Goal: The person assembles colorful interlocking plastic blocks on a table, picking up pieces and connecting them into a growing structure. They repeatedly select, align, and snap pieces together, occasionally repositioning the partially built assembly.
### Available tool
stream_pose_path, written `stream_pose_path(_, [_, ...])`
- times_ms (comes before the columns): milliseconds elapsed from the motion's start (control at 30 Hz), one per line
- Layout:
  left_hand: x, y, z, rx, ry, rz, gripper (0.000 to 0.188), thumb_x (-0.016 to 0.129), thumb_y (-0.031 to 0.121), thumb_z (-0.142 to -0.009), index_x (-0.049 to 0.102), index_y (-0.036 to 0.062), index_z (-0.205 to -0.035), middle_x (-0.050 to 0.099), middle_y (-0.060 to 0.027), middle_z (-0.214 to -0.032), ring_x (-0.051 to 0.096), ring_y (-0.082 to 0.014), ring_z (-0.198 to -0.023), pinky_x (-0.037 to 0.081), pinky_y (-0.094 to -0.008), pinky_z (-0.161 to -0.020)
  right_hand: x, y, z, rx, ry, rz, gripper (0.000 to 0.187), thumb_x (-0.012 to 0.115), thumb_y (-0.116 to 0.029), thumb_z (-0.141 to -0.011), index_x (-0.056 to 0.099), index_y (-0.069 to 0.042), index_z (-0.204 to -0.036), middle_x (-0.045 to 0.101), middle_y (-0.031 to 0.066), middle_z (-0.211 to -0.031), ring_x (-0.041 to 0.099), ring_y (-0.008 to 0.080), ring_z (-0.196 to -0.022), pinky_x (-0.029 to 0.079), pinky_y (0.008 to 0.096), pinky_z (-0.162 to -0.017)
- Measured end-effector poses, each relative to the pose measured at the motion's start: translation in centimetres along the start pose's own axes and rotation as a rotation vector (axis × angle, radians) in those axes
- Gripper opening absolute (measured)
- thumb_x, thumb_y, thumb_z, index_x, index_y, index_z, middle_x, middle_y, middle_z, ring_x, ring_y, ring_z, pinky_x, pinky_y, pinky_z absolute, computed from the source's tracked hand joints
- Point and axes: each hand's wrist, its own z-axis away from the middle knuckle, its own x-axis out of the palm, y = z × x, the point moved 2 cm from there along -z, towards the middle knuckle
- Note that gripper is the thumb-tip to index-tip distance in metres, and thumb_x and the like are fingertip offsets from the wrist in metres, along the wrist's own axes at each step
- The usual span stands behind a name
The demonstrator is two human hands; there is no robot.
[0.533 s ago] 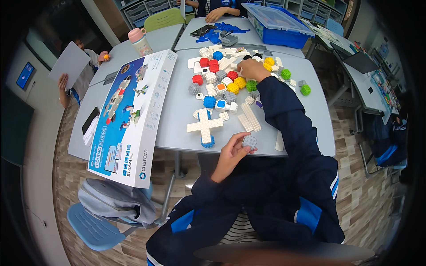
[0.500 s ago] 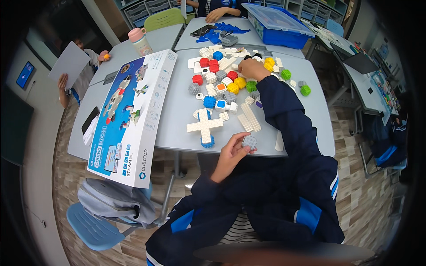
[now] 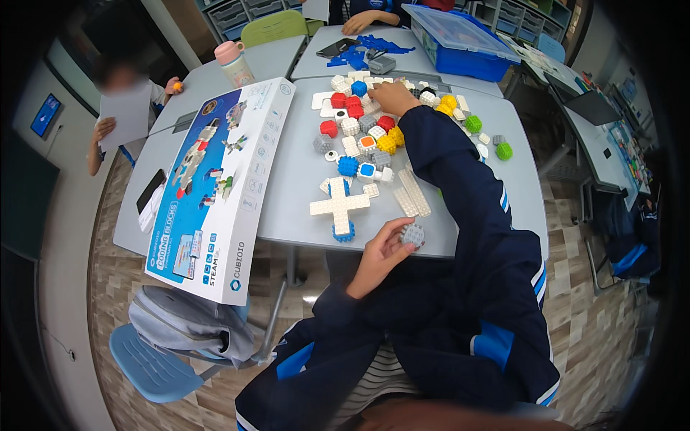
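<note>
Close to the table's near edge, my left hand [image 3: 379, 257] pinches a grey studded block [image 3: 412, 235] between thumb and fingers. My right hand [image 3: 394, 98] reaches over the far part of the block pile, its fingertips down among white pieces; whether they grip one is hidden. A cross of white studded plates [image 3: 339, 206] rests on blue blocks [image 3: 343, 231] to the left of my left hand. Beyond that hand lie two long white plates [image 3: 411, 192]. The pile around my right arm includes red blocks [image 3: 328, 128], yellow blocks [image 3: 388, 142] and a blue block [image 3: 348, 166].
A large printed box [image 3: 215, 179] leans along the table's left side, near a pink-lidded bottle [image 3: 236, 66]. A blue lidded bin [image 3: 460, 54] stands at the back right. Another person's hand [image 3: 361, 21] rests across the table, near blue strips [image 3: 374, 46]. A backpack [image 3: 183, 323] sits on a chair.
My right hand has moved left across the far side of the pile. My left hand keeps the grey block near the edge. The person at left has lowered the white sheet.
</note>
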Motion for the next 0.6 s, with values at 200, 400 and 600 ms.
stream_pose_path(200, [0.0, 0.0, 0.0, 0.015, 0.016, -0.016, 0.047, 0.060, -0.002, -0.102, 0.044, -0.0014, -0.147, 0.054, -0.0111, -0.135, 0.056, -0.0158, -0.126, 0.045, -0.0292, -0.108, -1.4, 0.7, 1.5, -0.070, 0.008, -0.121, 0.029, 0.080, -0.015, -0.076, 0.070, -0.007, -0.101, 0.072, 0.0113, -0.105, 0.070, 0.0317, -0.103, 0.055, 0.0466, -0.088])
stream_pose_path(400, [0.1, 0.2, -0.1, 0.009, 0.018, -0.006, 0.047, 0.060, -0.002, -0.102, 0.044, -0.0011, -0.146, 0.055, -0.0120, -0.135, 0.057, -0.0171, -0.125, 0.047, -0.0307, -0.107, -1.5, 1.8, 2.8, 0.046, -0.089, -0.421, 0.035, 0.082, -0.021, -0.073, 0.071, -0.006, -0.102, 0.071, 0.0152, -0.104, 0.068, 0.0351, -0.103, 0.055, 0.0430, -0.087])
stream_pose_path(600, [0.4, 0.2, -0.4, 0.060, 0.088, -0.037, 0.053, 0.059, 0.002, -0.102, 0.038, 0.0004, -0.151, 0.055, -0.0172, -0.138, 0.062, -0.0258, -0.123, 0.049, -0.0373, -0.104, -5.5, 1.6, 4.2, -0.022, 0.392, -0.470, 0.039, 0.082, -0.026, -0.076, 0.068, -0.004, -0.105, 0.069, 0.0168, -0.098, 0.067, 0.0381, -0.099, 0.054, 0.0448, -0.085])
